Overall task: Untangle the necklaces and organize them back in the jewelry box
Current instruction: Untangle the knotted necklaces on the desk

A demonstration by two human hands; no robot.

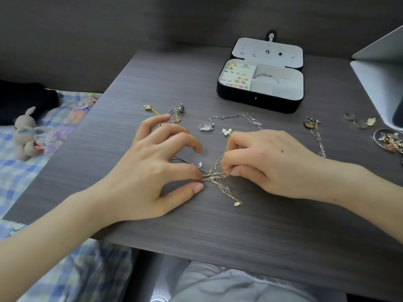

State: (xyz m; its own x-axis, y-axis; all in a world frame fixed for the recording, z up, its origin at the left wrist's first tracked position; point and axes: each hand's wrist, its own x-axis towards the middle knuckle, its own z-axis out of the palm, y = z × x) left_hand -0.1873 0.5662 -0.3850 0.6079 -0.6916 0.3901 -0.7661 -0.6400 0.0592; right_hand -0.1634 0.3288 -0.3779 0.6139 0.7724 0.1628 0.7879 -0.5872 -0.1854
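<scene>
On the dark wood-grain desk [152,83], a black, round-cornered jewelry box [259,99] lies open, pale-lined, behind the left hand [152,171] and right hand [268,164], each pinching, thumb against fingertips, one side of the knot of fine gold and silver chains [214,174] — thin, glinting, mid-desk.

This is looking like a bedroom at home. A dark wood-grain desk [218,225] is standing right against a bed [15,184], whose blue-and-yellow checked cover [72,277] is spreading out left of the desk. A grey plush rabbit [25,129] and a second soft toy [81,109] are lying on it, left of the desk. An open jewelry box [259,101] is sitting on the desk's far side.
</scene>
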